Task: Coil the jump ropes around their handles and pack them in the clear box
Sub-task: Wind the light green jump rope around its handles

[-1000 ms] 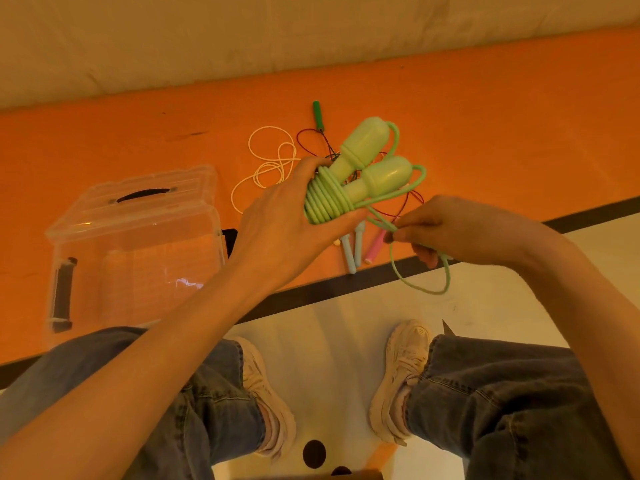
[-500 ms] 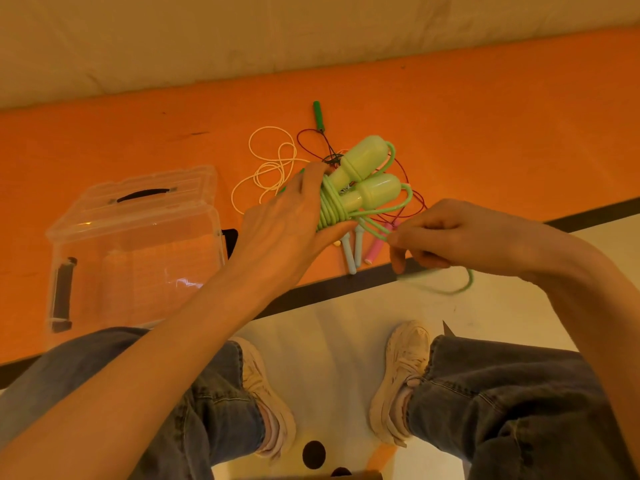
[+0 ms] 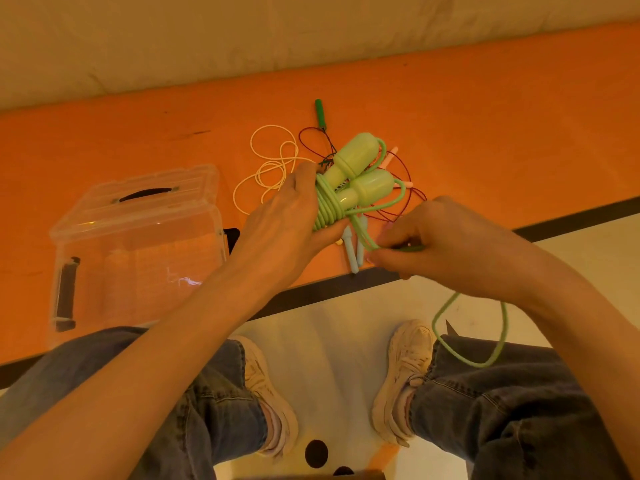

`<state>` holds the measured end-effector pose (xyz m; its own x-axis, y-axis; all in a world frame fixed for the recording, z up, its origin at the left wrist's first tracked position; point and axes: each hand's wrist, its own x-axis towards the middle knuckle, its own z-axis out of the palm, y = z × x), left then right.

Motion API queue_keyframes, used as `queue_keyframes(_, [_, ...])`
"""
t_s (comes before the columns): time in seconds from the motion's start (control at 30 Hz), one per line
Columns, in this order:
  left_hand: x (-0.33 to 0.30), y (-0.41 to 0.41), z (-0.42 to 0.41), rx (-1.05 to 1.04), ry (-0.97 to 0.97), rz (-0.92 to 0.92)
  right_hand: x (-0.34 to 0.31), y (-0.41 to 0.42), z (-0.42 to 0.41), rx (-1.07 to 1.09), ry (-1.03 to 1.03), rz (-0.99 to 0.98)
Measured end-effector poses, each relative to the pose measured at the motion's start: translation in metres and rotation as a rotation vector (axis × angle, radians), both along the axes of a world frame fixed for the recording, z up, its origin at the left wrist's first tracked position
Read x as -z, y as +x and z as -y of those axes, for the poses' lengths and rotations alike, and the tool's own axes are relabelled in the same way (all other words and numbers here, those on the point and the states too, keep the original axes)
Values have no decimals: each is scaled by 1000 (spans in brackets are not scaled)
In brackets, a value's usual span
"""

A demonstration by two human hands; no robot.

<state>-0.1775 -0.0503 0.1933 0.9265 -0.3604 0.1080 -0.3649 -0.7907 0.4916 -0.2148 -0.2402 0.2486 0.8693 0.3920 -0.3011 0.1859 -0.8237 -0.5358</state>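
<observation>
- Nearest to us are our own knees in blue jeans [image 3: 512, 410] and pale sneakers [image 3: 405, 379], planted on a cream floor [image 3: 332, 344].
- A slack loop of the green rope [image 3: 498, 344] hangs from under our right hand and droops in front of the right knee.
- Our right hand [image 3: 446, 244] has its fingers curled in a pinch on that rope, at the point where the strand leaves the coil — the strand runs taut from the pinch up and left to the bundle.
- Our left hand [image 3: 284, 226] grips the lower part of the two light-green handles [image 3: 360, 174]; its fingers wrap over the far side and the thumb presses up from beneath, clamping the green coil [image 3: 327, 209] wound round the narrow necks of the handles. The fat ends of the handles stick out up and to the right, clear of the fingers, lying side by side.
- The whole bundle is held in the air above the orange mat [image 3: 485, 126], between our two hands, which are close but not touching.
- On the mat just below the bundle lie two pale-blue handles [image 3: 351, 252], near the black border strip [image 3: 332, 289].
- To the left stands the clear box [image 3: 135, 251] with its lid on and a dark carry handle on top, well apart from the bundle.
- Behind the bundle lie a loose white cord [image 3: 273, 161], a thin dark-red cord [image 3: 408, 188] tangled with pink handle tips [image 3: 393, 154], and farthest off a dark-green handle [image 3: 319, 112].
- A beige wall [image 3: 277, 39] closes the far side.
</observation>
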Motion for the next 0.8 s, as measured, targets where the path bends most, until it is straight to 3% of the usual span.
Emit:
queue_keyframes(0.17, [-1, -1, 0, 22, 66, 27, -4, 2, 2, 85, 224, -19])
queue_keyframes(0.47, [-11, -9, 9, -13, 153, 38, -7, 1, -3, 72, 392, -55])
queue_keyframes(0.63, [-11, -11, 9, -8, 168, 97, -9, -2, -5, 27, 340, -36])
queue_keyframes(0.8, [-7, -10, 7, 2, 187, 155, -15, -2, 1, 9, 162, 61])
